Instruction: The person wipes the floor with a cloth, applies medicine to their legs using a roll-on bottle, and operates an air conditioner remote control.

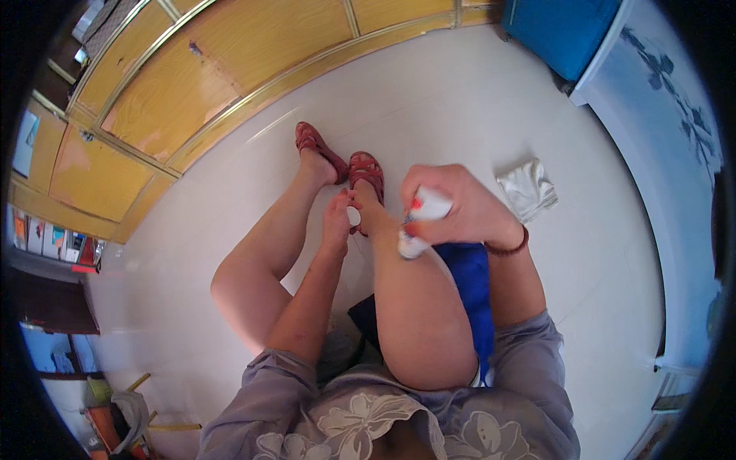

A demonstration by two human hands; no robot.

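Observation:
My right hand [468,198] is wrapped around a small white bottle [434,203] with red on it. The bottle is blurred, and the fingers hide most of it. Its white tip [411,247] points down over my right shin [391,241]; whether it touches the skin I cannot tell. Farther left, my left hand [334,217] holds a round white cap [353,216] in its fingers, beside the lower part of that leg. Both feet wear red openwork sandals [367,168].
A crumpled whitish cloth [528,188] lies on the pale tiled floor [448,103]. Yellow wooden cabinets [276,52] line the far left. At upper right stand a blue suitcase [558,34] and a pale panel with a plant motif [644,155]. Blue fabric [468,287] shows under my right leg.

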